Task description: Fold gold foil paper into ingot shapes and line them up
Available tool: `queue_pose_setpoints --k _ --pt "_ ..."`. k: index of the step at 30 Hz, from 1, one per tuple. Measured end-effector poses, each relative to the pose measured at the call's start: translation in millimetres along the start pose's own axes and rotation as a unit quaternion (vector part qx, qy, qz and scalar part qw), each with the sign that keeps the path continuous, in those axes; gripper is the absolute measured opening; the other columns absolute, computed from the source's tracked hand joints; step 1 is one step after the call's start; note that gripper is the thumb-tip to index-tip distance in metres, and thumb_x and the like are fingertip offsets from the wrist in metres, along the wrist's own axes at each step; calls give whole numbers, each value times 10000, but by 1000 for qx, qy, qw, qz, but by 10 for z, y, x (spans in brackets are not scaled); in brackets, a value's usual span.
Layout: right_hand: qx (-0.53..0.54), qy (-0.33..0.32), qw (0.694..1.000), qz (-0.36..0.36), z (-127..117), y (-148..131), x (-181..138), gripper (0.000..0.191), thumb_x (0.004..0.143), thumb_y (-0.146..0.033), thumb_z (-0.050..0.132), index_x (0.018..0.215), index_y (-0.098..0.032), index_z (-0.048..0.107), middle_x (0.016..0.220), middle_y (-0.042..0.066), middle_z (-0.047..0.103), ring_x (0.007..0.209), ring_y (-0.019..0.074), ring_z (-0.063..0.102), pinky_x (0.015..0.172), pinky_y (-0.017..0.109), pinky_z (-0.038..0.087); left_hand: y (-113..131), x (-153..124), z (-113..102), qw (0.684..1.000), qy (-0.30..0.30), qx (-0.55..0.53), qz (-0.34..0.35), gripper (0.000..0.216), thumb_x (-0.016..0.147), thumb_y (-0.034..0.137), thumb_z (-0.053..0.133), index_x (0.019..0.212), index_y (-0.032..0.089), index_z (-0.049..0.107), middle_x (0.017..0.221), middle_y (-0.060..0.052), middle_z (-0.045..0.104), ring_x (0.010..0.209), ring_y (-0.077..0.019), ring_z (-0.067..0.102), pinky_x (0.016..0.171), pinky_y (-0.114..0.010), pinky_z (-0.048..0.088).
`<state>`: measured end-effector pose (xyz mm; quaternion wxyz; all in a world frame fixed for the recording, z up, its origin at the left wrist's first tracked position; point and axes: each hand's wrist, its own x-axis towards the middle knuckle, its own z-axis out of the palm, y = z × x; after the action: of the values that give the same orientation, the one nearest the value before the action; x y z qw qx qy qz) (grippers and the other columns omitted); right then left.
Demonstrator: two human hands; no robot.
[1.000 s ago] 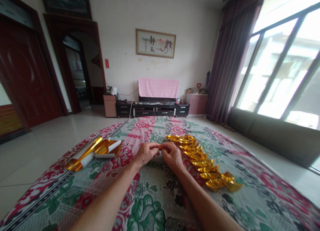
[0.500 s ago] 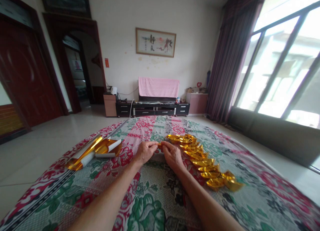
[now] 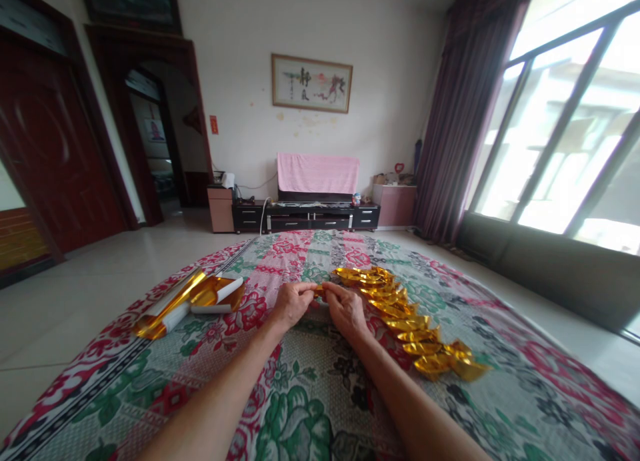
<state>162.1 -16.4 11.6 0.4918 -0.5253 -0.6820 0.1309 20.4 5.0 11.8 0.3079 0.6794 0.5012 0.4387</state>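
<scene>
Between my fingertips is a small piece of gold foil paper, mostly hidden by the fingers. My left hand pinches its left end, and my right hand pinches the right end. Both are closed, thumbs and forefingers nearly meeting above the cloth. To the right of my right hand, several folded gold paper ingots lie in a slanting row, running from the far middle toward the near right. Curled gold foil sheets with white backs rest on the left part of the cloth.
A floral cloth in red, green and grey covers the broad surface before me. Farther off stand a low black cabinet and a screen draped with a pink cloth. A curtain and windows are on the right, a dark red door on the left.
Slightly more of the gold paper shows between my fingertips. Both hands keep nearly the same place and pinch; the ingots and sheets lie as before.
</scene>
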Motion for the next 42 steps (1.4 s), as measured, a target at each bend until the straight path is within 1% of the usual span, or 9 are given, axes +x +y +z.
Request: queue_pose_setpoints --k 6,10,13,18,23,28,35,39,42 --pt "-2 0 1000 8 -1 -15 -2 322 789 -251 404 918 -187 692 796 10 705 702 140 639 655 192 463 -10 -2 34 1000 -8 -9 -19 363 760 232 439 1062 149 624 691 -38 701 523 -114 615 464 -185 460" --pt "0 8 999 34 2 -11 11 324 787 -259 415 933 -171 690 826 42 706 745 162 653 684 213 472 57 -32 48 1000 19 21 8 301 758 202 473 983 146 665 660 -48 701 586 -110 628 531 -163 472" --pt "-4 6 1000 25 9 -4 17 324 790 -255 411 934 -175 691 854 53 704 770 171 656 698 225 477 87 -45 49 998 38 40 20 274 742 172 497 946 152 679 634 -42 699 621 -112 633 593 -170 485" --pt "-26 0 1000 6 19 4 9 313 802 -254 410 937 -196 686 872 46 702 797 171 653 719 225 474 93 -53 48 997 44 62 16 290 749 159 475 962 154 672 616 -35 696 616 -113 633 633 -190 495" --pt "-42 0 999 4 20 23 7 310 804 -248 411 943 -198 683 888 45 699 817 172 648 733 227 469 100 -60 57 996 43 74 13 296 766 178 457 971 164 669 706 -40 709 639 -112 640 649 -187 490" --pt "-51 5 999 -1 27 41 14 314 794 -244 409 932 -202 688 873 39 702 795 174 650 723 232 470 99 -66 52 996 35 87 10 301 767 186 449 966 159 674 652 -43 700 660 -124 642 665 -192 486" --pt "-42 5 999 3 21 4 14 297 779 -238 433 924 -217 691 871 19 703 778 161 649 714 218 471 76 -42 55 997 37 52 -32 330 749 183 448 997 156 662 626 -33 696 568 -114 622 584 -191 484" --pt "-45 0 999 9 17 -3 19 294 783 -241 428 892 -221 700 858 18 704 789 163 647 731 224 468 46 -29 67 999 28 28 -22 346 765 229 441 1034 149 644 679 -49 706 569 -116 625 521 -176 466" --pt "-51 2 999 6 24 11 25 294 785 -245 428 901 -223 698 865 21 704 799 165 648 734 222 466 44 -34 68 999 33 34 -13 335 759 227 445 1004 149 659 654 -52 702 556 -112 622 503 -162 455"
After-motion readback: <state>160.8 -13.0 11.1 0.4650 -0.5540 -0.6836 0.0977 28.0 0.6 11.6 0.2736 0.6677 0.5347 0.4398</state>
